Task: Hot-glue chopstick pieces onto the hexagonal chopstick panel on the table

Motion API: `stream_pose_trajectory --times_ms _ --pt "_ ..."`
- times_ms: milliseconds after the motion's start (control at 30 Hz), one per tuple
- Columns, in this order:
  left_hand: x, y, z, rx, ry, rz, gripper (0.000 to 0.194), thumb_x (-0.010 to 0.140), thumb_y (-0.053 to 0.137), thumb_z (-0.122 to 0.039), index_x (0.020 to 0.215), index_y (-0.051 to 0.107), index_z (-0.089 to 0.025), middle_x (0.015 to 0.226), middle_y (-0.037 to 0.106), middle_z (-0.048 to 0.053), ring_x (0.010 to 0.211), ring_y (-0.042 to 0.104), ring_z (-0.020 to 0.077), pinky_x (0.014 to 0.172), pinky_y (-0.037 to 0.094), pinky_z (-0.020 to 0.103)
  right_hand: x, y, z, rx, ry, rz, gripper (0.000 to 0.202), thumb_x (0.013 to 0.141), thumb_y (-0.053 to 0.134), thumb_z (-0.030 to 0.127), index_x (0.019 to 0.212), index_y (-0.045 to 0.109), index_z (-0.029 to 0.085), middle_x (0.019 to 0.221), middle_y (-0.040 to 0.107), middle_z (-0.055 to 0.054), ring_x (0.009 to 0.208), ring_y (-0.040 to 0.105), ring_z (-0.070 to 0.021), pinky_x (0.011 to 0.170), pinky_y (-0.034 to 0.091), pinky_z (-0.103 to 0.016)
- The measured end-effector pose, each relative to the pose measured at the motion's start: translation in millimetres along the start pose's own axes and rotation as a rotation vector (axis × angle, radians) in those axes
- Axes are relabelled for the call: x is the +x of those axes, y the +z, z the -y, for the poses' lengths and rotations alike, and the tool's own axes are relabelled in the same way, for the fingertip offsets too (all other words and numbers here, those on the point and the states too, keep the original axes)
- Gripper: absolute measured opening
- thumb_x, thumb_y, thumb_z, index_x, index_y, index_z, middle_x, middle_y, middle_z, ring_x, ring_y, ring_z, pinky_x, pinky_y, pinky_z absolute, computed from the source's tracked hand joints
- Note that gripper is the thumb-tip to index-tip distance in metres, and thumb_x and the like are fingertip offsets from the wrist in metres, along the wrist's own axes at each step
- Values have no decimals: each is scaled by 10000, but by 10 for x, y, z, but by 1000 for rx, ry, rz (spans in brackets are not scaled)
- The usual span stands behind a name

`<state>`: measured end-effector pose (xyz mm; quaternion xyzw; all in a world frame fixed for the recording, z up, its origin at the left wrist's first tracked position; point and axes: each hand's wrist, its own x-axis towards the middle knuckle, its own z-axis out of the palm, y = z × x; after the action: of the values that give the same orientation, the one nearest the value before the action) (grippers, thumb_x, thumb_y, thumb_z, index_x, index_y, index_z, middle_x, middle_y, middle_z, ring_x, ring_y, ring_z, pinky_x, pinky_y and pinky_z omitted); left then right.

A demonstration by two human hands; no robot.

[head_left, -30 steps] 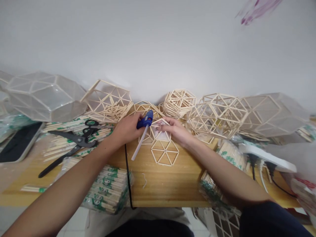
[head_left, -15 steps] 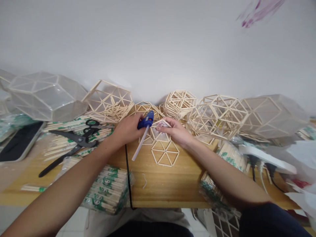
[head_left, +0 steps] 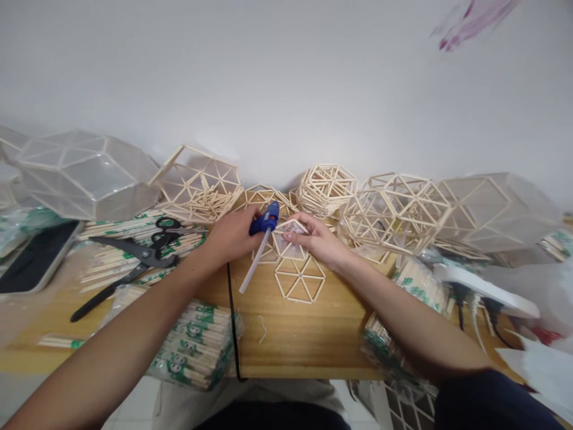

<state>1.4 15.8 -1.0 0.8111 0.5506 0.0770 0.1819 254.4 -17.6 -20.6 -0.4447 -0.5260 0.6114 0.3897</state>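
Note:
My left hand (head_left: 239, 233) is wrapped round a blue glue gun (head_left: 270, 217), whose long translucent glue stick (head_left: 256, 263) sticks out toward me. Close beside it, my right hand (head_left: 316, 239) pinches the edge of a wooden stick frame (head_left: 286, 242) with something pale and patterned at its middle. Nearer to me, a flat hexagonal stick frame (head_left: 301, 278) with spokes lies on the wooden table (head_left: 308, 346). More frame pieces show behind and under the hands, partly hidden by them. The gun's nozzle points away toward the wall; its exact contact with the frame is unclear.
Wrapped chopstick packs (head_left: 192, 346) lie at the front left, near black shears (head_left: 134, 263) and a phone (head_left: 38, 257). Stick lattices (head_left: 398, 206) and covered polyhedra (head_left: 89, 173) line the wall. A power strip (head_left: 487, 289) sits at right; a black cord (head_left: 233, 322) crosses the table.
Both hands stay almost in place, still holding the glue gun and the stick frame. White paper at the far right has shifted a little.

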Motion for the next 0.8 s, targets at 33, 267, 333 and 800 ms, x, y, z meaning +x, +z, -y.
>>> stream_pose_trajectory --times_ms 33,267,333,800 --pt "-1 -3 0 -3 0 1 424 1077 703 -492 1389 717 -205 1249 888 177 1126 850 398 974 626 476 1 2 -2 -4 -2 8 457 794 1035 502 1025 714 274 934 771 35 904 694 -201 894 532 -354" --pt "-3 -13 -1 -11 -5 7 420 1072 724 -500 1375 720 -209 1267 886 179 1140 846 408 975 621 483 35 -9 -53 -137 -53 10 412 825 962 495 1046 699 267 931 732 28 829 642 -194 819 496 -347" --pt "-2 -7 1 -7 -6 2 424 1063 742 -506 1372 720 -217 1266 887 170 1143 847 404 973 622 474 41 -9 -67 -185 -73 -4 385 830 938 485 1028 689 267 932 728 21 815 632 -194 786 497 -344" --pt "-2 -23 -13 25 2 13 379 1082 733 -498 1350 741 -231 1237 896 144 1130 854 384 952 618 445 17 -5 -102 -476 -145 -12 283 957 843 478 1065 701 259 917 734 3 800 613 -203 760 494 -347"
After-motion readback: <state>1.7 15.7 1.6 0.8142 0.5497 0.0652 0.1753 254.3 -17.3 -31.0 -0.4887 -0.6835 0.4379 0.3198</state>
